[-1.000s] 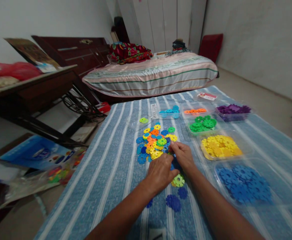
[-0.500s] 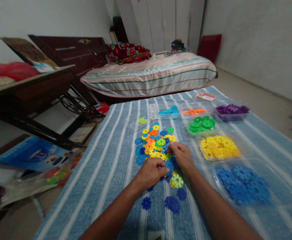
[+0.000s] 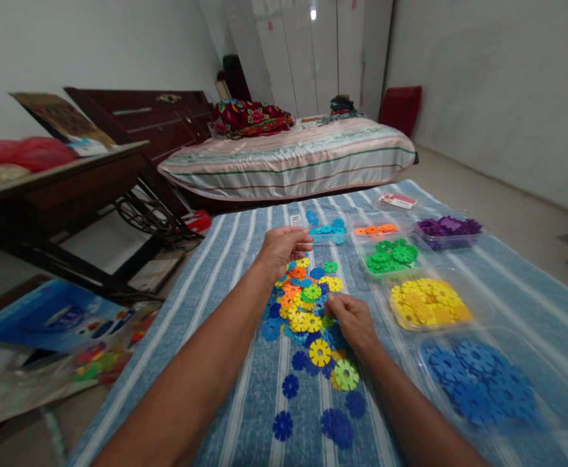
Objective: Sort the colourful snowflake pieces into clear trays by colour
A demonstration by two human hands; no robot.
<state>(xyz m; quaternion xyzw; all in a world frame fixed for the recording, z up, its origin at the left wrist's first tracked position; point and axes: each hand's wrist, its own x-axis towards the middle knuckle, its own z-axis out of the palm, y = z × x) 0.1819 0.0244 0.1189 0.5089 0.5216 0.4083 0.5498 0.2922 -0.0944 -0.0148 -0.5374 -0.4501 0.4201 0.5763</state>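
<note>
My left hand (image 3: 284, 251) is stretched over the far end of a mixed pile of flower-shaped plastic discs (image 3: 303, 319), beside a clear tub of light blue discs (image 3: 330, 235). Its fingers are apart and I see nothing in them. Just past the fingertips, a single light blue disc (image 3: 311, 217) shows by the tub's back left; whether it is in the air or resting is unclear. My right hand (image 3: 354, 319) stays at the pile's right side, fingers curled and pinched, their contents hidden. Dark blue discs (image 3: 336, 425) and a light green one (image 3: 346, 375) lie nearer me.
To the right stand clear tubs of orange (image 3: 376, 229), green (image 3: 391, 256), purple (image 3: 449, 227), yellow (image 3: 430, 301) and blue discs (image 3: 481, 383). A red-and-white card (image 3: 398, 200) lies at the far edge of the striped cloth (image 3: 206, 363). A bed (image 3: 284, 162) is beyond.
My left hand has moved forward from the near part of the pile to the light blue tub, where a loose light blue disc now shows. My right hand has hardly moved. The view has tilted up slightly.
</note>
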